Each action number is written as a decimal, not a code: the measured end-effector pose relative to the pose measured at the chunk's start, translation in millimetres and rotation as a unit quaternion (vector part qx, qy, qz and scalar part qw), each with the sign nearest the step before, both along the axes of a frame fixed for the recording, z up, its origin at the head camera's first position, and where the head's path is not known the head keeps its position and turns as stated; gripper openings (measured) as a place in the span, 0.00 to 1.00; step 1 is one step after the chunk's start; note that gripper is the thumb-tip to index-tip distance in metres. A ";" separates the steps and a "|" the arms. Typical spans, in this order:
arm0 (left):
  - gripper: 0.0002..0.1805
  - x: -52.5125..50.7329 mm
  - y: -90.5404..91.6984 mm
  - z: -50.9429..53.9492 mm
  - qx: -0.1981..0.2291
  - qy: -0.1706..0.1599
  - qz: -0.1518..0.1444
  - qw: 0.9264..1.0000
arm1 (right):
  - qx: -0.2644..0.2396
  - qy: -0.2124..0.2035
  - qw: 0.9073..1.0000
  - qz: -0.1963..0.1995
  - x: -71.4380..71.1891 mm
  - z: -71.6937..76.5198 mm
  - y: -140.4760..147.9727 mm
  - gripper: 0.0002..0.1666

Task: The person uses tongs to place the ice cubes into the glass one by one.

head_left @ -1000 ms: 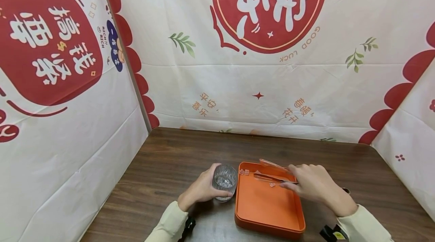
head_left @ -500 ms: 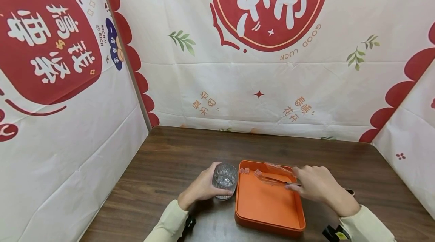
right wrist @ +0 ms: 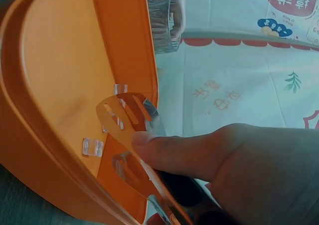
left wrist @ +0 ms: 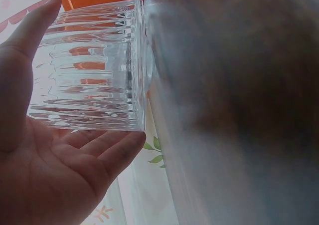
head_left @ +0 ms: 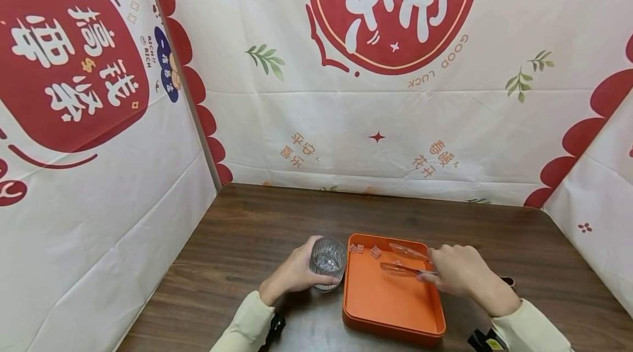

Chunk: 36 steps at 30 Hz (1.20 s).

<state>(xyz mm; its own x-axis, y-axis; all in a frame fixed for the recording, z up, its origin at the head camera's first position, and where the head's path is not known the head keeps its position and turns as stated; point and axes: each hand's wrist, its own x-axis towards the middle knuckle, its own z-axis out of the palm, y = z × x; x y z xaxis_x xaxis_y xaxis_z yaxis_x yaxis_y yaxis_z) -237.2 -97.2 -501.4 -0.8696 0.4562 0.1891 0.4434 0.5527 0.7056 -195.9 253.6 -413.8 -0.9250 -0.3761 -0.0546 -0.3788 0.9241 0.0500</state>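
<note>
My left hand (head_left: 294,271) holds a clear ribbed glass (head_left: 328,250) beside the tray, thumb on one side and fingers on the other. Clear cubes are visible inside it. In the left wrist view the glass (left wrist: 89,65) lies between thumb and fingers. My right hand (head_left: 460,271) grips tongs (head_left: 395,269) over the orange tray (head_left: 381,302), their two slotted heads spread apart. Along the tray's far side lie several small clear cubes (head_left: 376,252). One cube (right wrist: 92,146) sits near the tong heads in the right wrist view; nothing is visibly pinched between them.
The tray has raised walls, and its left wall stands close to the glass. Under everything is a dark wooden table (head_left: 257,220). Printed white cloth (head_left: 336,116) hangs behind and on both sides. A dark rounded object (head_left: 508,283) is partly hidden behind the right wrist.
The tong heads first came together near a cube at the tray's far side, then moved right and spread apart again, away from that cube. The left hand and glass stay put.
</note>
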 end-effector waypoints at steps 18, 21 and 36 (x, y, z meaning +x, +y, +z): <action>0.50 0.8 0.1 0.4 0.002 0.000 -0.002 1.000 | 0.016 -0.017 1.000 -0.015 -1.1 -6.8 -4.2 0.23; 0.50 0.5 0.0 0.5 0.002 0.001 -0.002 1.000 | 0.011 -0.018 1.000 -0.011 -1.4 -8.0 -4.2 0.21; 0.51 0.4 0.0 0.4 0.003 0.002 -0.003 1.000 | -0.004 -0.002 1.000 0.019 -1.2 -15.8 -2.9 0.20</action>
<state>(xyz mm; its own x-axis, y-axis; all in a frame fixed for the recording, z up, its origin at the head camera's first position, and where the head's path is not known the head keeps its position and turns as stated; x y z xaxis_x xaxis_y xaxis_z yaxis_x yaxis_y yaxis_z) -236.8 -97.2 -501.0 -0.8661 0.4606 0.1941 0.4490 0.5463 0.7071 -197.1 250.7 -429.6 -0.9099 -0.4111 -0.0557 -0.4135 0.9096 0.0417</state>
